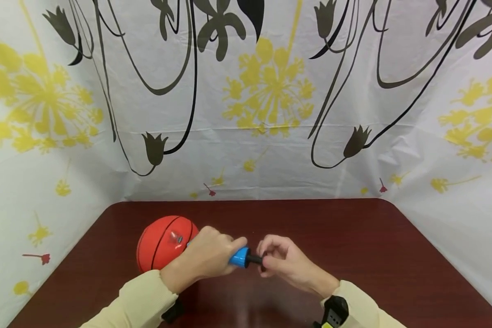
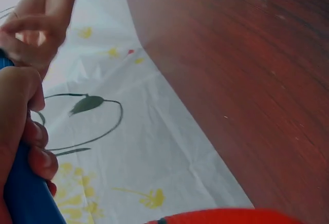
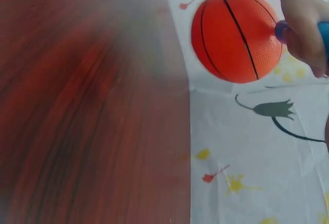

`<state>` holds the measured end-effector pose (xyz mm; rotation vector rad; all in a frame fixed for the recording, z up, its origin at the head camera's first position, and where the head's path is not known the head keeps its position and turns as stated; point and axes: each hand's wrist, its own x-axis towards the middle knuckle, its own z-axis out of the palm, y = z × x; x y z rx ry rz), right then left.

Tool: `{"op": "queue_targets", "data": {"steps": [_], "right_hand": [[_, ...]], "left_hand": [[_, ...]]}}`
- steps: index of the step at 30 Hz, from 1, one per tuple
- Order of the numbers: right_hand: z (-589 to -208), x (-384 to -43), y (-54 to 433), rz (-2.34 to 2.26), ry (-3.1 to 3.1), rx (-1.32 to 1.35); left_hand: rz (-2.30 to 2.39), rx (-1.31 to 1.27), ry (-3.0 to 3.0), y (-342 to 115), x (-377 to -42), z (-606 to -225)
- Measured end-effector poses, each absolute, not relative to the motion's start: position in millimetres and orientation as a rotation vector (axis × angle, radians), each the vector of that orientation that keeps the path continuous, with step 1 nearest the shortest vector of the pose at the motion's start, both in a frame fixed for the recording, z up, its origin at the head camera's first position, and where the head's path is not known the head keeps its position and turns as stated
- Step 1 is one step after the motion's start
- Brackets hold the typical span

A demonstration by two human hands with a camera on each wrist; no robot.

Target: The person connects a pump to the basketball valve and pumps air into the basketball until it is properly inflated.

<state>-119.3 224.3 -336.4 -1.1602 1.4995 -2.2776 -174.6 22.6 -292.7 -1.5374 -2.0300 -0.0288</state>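
Observation:
My left hand (image 1: 207, 255) grips the blue barrel of a hand pump (image 1: 239, 258), its fingers wrapped round it in the left wrist view. At the pump's right end, my right hand (image 1: 284, 264) holds the black handle (image 1: 254, 259) between thumb and fingers. The pump's left end points at an orange-red ball (image 1: 164, 243) with black basketball lines, just beyond the left hand. In the right wrist view, the blue pump tip (image 3: 280, 30) meets the side of the ball. The left hand hides much of the barrel.
A dark red-brown wooden table (image 1: 352, 264) lies beneath the hands. White cloth (image 1: 246, 164) with grey tulip and yellow flower prints hangs behind and along both sides. Each wrist wears a black device, with the right one (image 1: 335, 310) showing plainly.

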Motion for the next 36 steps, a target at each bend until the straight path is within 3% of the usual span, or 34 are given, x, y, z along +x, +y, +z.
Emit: {"op": "queue_targets", "data": {"steps": [9,15,19,30,36], "right_hand": [[-331.4,-105.1,268.2,-2.223,1.247,-1.236],[-339.6,-121.8,240.2,-2.219,1.436,-1.303],[-338.3,-123.0,225.5,-2.197,1.618,-1.178],[-331.3,-103.2,267.6,-2.153,1.332,-1.208],[-342.0,-115.6,246.0,-2.22,1.557,-1.255]], "left_hand": [[-0.067,-1.533,-2.052,4.1,-189.5,-300.1],[-0.017,-1.521,-2.05,16.7,-181.8,-298.2],[-0.029,-1.549,-2.028,22.5,-179.5,-299.9],[-0.033,-1.53,-2.119,1.2,-189.2,-302.0],[0.03,-1.561,-2.112,21.0,-184.0,-298.2]]}}
